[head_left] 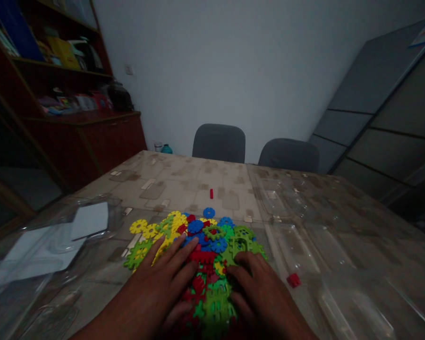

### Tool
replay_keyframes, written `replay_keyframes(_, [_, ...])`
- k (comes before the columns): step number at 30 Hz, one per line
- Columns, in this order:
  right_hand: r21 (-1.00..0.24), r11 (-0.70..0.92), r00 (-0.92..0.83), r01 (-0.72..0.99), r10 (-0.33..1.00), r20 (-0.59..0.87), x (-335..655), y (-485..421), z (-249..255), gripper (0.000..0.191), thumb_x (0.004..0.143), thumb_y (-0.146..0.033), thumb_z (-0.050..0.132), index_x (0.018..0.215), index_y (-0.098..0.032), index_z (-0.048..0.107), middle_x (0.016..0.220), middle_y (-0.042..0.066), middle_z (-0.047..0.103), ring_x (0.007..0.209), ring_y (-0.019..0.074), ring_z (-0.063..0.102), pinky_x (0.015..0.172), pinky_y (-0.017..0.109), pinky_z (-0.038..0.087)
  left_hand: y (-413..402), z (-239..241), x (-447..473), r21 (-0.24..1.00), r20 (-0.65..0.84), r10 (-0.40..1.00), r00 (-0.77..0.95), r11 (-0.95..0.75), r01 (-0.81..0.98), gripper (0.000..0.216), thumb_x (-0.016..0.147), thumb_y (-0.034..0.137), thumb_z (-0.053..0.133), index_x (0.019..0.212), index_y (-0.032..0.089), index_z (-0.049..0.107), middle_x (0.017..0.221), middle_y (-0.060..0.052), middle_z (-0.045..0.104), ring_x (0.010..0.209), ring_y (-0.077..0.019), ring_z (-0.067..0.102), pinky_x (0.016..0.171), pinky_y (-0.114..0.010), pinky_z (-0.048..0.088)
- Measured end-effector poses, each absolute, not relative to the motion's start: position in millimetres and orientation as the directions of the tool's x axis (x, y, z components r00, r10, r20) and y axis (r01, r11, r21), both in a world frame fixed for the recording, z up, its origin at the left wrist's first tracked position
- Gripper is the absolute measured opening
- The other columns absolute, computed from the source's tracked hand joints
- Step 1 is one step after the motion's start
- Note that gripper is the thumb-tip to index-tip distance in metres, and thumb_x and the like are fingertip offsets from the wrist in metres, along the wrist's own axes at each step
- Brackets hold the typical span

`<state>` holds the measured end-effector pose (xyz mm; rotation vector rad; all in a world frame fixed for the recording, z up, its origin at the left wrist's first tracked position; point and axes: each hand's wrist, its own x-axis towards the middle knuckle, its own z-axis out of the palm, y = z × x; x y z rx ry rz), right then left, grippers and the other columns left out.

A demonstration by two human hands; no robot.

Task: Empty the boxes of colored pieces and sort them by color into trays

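Observation:
A heap of flat plastic interlocking pieces (205, 236), gear-shaped discs in yellow, green, blue and red, lies on the table in front of me. My left hand (163, 288) rests palm down on the near left of the heap, fingers stretched out. My right hand (260, 290) lies flat on the near right of the heap, fingers slightly bent over the pieces. Neither hand grips a piece. A blue disc (208, 212) sits at the far edge of the heap.
The table (184, 182) has a beige patterned cover. A clear lidded box with white paper (85, 222) stands left; clear containers (304, 226) stand right. Loose red pieces (293, 279) (211, 193) lie apart. Two grey chairs (218, 141) face me. A dark wooden shelf (56, 94) stands left.

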<state>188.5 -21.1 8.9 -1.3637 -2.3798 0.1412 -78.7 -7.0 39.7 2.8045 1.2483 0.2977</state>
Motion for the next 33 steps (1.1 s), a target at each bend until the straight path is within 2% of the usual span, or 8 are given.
replay_keyframes(5, [-0.311, 0.494, -0.439, 0.812, 0.868, 0.232, 184.6, -25.0, 14.8, 0.025, 0.085, -0.014, 0.066, 0.107, -0.027, 0.065, 0.1, 0.001, 0.069, 0.09, 0.0207, 0.063, 0.075, 0.031, 0.05, -6.1, 37.3, -81.9, 0.152, 0.16, 0.735, 0.659, -0.678, 0.719, 0.04, 0.094, 0.029, 0.066, 0.134, 0.036, 0.063, 0.158, -0.004, 0.044, 0.139, -0.0356, 0.049, 0.111, -0.058, 0.043])
replay_keyframes(9, [-0.188, 0.566, -0.516, 0.803, 0.817, 0.256, 172.6, -29.6, 3.6, 0.053, 0.069, -0.032, 0.087, 0.117, -0.027, 0.064, 0.106, 0.003, 0.069, 0.092, 0.0241, 0.064, 0.071, 0.031, 0.049, -5.1, 40.3, -84.1, 0.15, 0.138, 0.719, 0.681, -0.695, 0.704, 0.042, 0.094, 0.03, 0.066, 0.135, 0.036, 0.061, 0.159, -0.003, 0.042, 0.14, -0.0353, 0.047, 0.109, -0.056, 0.047])
replay_keyframes(11, [-0.163, 0.562, -0.51, 0.811, 0.815, 0.276, 167.8, -30.1, -2.3, 0.053, 0.066, -0.034, 0.09, 0.111, -0.025, 0.065, 0.105, 0.003, 0.069, 0.091, 0.0243, 0.064, 0.07, 0.031, 0.049, -5.1, 43.3, -84.8, 0.138, 0.146, 0.714, 0.685, -0.7, 0.7, 0.041, 0.094, 0.031, 0.066, 0.134, 0.036, 0.062, 0.158, -0.003, 0.044, 0.139, -0.0354, 0.049, 0.108, -0.056, 0.048])
replay_keyframes(14, [-0.258, 0.546, -0.49, 0.797, 0.834, 0.253, 166.8, -29.2, -1.6, 0.038, 0.068, -0.028, 0.086, 0.098, -0.023, 0.064, 0.101, 0.002, 0.069, 0.089, 0.0217, 0.064, 0.073, 0.03, 0.049, -5.2, 46.9, -85.2, 0.112, 0.146, 0.706, 0.693, -0.708, 0.698, 0.039, 0.095, 0.034, 0.064, 0.134, 0.035, 0.062, 0.157, -0.003, 0.046, 0.138, -0.0345, 0.051, 0.105, -0.053, 0.052])
replay_keyframes(17, [-0.455, 0.534, -0.49, 0.712, 0.843, 0.223, 173.7, -26.7, 12.3, 0.019, 0.077, -0.014, 0.07, 0.09, -0.024, 0.059, 0.091, -0.001, 0.067, 0.084, 0.0176, 0.063, 0.071, 0.026, 0.048, -4.7, 46.5, -84.7, 0.108, 0.161, 0.695, 0.7, -0.718, 0.688, 0.037, 0.097, 0.036, 0.062, 0.134, 0.035, 0.062, 0.155, -0.002, 0.049, 0.136, -0.0333, 0.053, 0.105, -0.052, 0.052])
replay_keyframes(21, [-0.573, 0.447, -0.285, 0.687, 0.891, 0.353, 187.2, -16.5, 32.7, 0.015, 0.089, -0.01, 0.049, 0.09, -0.024, 0.054, 0.083, 0.0, 0.062, 0.074, 0.0158, 0.061, 0.066, 0.025, 0.047, -3.5, 42.2, -84.2, 0.118, 0.206, 0.694, 0.69, -0.717, 0.687, 0.036, 0.097, 0.036, 0.062, 0.133, 0.037, 0.062, 0.153, 0.0, 0.052, 0.133, -0.0318, 0.057, 0.106, -0.051, 0.052])
replay_keyframes(25, [-0.465, 0.344, -0.077, 0.816, 0.861, 0.502, 193.8, -1.4, 32.2, 0.018, 0.091, -0.009, 0.043, 0.091, -0.023, 0.054, 0.086, 0.003, 0.061, 0.077, 0.0189, 0.062, 0.067, 0.029, 0.047, -3.1, 42.1, -84.0, 0.124, 0.24, 0.658, 0.714, -0.75, 0.65, 0.039, 0.095, 0.034, 0.063, 0.133, 0.038, 0.062, 0.151, 0.001, 0.055, 0.133, -0.0307, 0.057, 0.106, -0.047, 0.053])
replay_keyframes(33, [-0.277, 0.293, -0.225, 0.915, 0.941, 0.252, 184.8, -3.0, 22.5, 0.021, 0.088, -0.014, 0.057, 0.106, -0.023, 0.065, 0.104, 0.008, 0.07, 0.095, 0.0298, 0.067, 0.081, 0.045, 0.056, -5.6, 37.4, -81.0, 0.107, 0.274, 0.682, 0.678, -0.722, 0.683, 0.033, 0.097, 0.039, 0.06, 0.129, 0.039, 0.064, 0.15, 0.002, 0.056, 0.132, -0.0288, 0.058, 0.11, -0.048, 0.049])
